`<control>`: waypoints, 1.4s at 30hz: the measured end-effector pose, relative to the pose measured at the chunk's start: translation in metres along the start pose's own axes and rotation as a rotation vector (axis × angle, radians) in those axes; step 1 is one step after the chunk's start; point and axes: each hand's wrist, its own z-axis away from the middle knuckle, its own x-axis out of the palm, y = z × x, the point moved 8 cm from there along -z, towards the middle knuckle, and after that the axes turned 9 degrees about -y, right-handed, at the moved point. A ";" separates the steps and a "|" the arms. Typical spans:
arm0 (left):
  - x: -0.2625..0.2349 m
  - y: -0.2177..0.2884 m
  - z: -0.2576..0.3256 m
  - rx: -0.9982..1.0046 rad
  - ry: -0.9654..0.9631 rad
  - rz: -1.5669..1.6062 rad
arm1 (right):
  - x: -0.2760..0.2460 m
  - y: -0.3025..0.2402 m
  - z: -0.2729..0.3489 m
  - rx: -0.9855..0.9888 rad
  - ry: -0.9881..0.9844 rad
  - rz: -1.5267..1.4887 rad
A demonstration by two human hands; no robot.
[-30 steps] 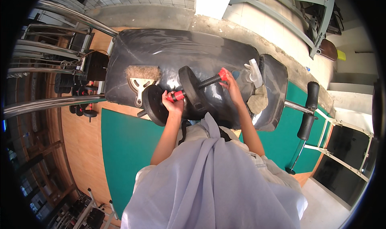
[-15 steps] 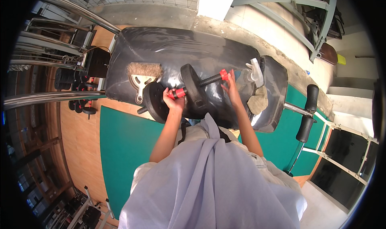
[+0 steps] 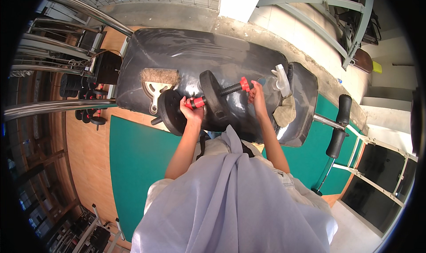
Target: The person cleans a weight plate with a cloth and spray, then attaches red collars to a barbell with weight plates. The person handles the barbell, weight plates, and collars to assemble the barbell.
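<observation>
A black dumbbell [image 3: 212, 93] lies slantwise over the padded bench, one round plate on each side of its red grip. My left hand [image 3: 193, 112] is wrapped round that grip between the plates. On the right, a threaded rod end sticks out and carries a red screw collar [image 3: 245, 84], spaced away from the plate. My right hand [image 3: 257, 98] is at the rod's tip just beyond the collar, its fingers curled in against the end. A wide-bristled brush [image 3: 159, 86] with a pale handle rests to the left of the dumbbell.
On the right part of the black bench [image 3: 213, 46] are a clear spray bottle [image 3: 281, 81] and a tan cloth [image 3: 284, 112]. Black foam rollers [image 3: 339, 126] stand right of the bench. Chrome rails [image 3: 62, 109] and a dumbbell rack are at left, with green matting [image 3: 142, 164] below.
My right fingers have slid off the red collar to the rod's tip and curled in. The collar sits slightly closer to the plate. My left hand keeps its hold.
</observation>
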 end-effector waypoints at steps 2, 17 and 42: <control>0.000 0.000 0.001 0.010 0.012 -0.020 | 0.000 -0.012 0.000 -0.166 0.011 0.014; -0.010 0.002 -0.009 0.037 0.023 -0.040 | 0.008 -0.008 0.003 -0.098 -0.018 -0.100; -0.008 0.003 -0.006 0.039 0.029 0.003 | 0.012 0.003 0.003 0.009 0.008 -0.070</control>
